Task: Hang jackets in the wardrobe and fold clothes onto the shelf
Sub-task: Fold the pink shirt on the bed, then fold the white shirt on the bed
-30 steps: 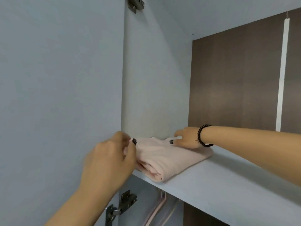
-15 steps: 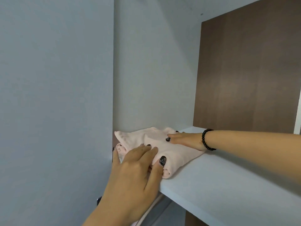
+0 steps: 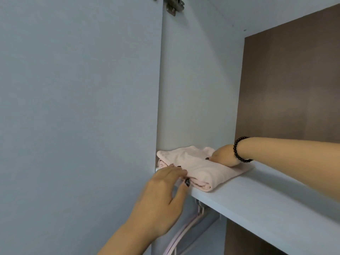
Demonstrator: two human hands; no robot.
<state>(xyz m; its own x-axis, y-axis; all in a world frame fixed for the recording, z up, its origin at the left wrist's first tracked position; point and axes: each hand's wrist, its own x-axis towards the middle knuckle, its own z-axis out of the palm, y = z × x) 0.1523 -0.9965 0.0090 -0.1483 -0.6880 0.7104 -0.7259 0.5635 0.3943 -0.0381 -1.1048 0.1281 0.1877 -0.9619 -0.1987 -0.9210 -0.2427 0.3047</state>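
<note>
A folded pale pink garment [image 3: 198, 168] lies on the light blue wardrobe shelf [image 3: 257, 196], tucked into the left corner against the side wall. My left hand [image 3: 161, 196] reaches up from below, its straight fingers touching the garment's front left edge at the shelf lip. My right hand [image 3: 223, 156], with a black bead bracelet on the wrist, rests flat on the garment's far right part, fingers extended along the fabric.
The open wardrobe door [image 3: 77, 116] fills the left, with a metal hinge [image 3: 173, 5] at the top. The brown back panel [image 3: 290, 85] closes the shelf behind. Pink hangers [image 3: 185, 234] hang under the shelf.
My left hand slid back off the top of the garment to its front left edge. My right hand stayed pressed on the far side. The view shifted slightly upward.
</note>
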